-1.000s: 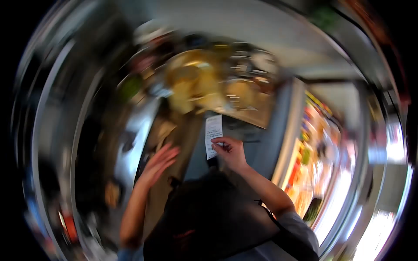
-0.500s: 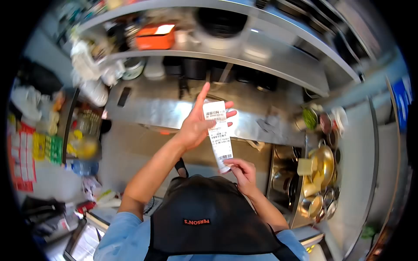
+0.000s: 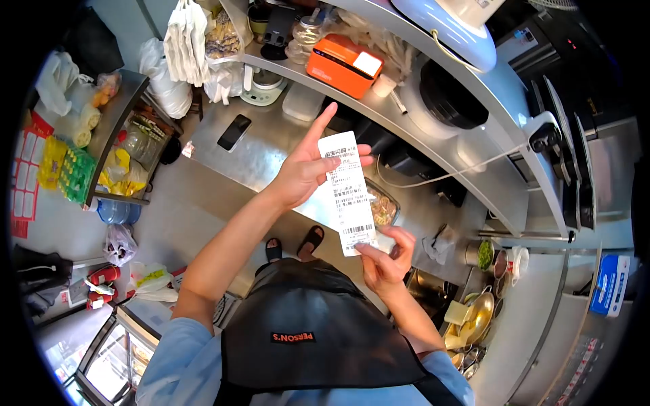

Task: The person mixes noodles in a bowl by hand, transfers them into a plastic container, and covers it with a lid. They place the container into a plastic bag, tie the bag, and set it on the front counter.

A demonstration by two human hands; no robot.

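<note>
A long white printed receipt (image 3: pixel 349 199) hangs between my two hands above the steel counter. Its upper end is held by my left hand (image 3: pixel 301 169), the thumb across the front and the index finger stretched out upward. Down at the lower end, below the barcode, my right hand (image 3: pixel 388 262) pinches the paper between thumb and fingers. Behind the receipt, partly covered by it, a tray of food (image 3: pixel 382 205) rests on the counter.
On the counter (image 3: pixel 217 169) lie a black phone (image 3: pixel 234 132) and a scale (image 3: pixel 263 86). The shelf above bears an orange box (image 3: pixel 345 65). A loose cable (image 3: pixel 433 181) crosses the shelf front. Pans (image 3: pixel 479 318) stand at the right, stocked shelves (image 3: pixel 115 128) at the left.
The view has swung, so the shelf and counter slant down to the right. The receipt is straighter and more fully visible, still held by both hands. The food tray and both feet now show.
</note>
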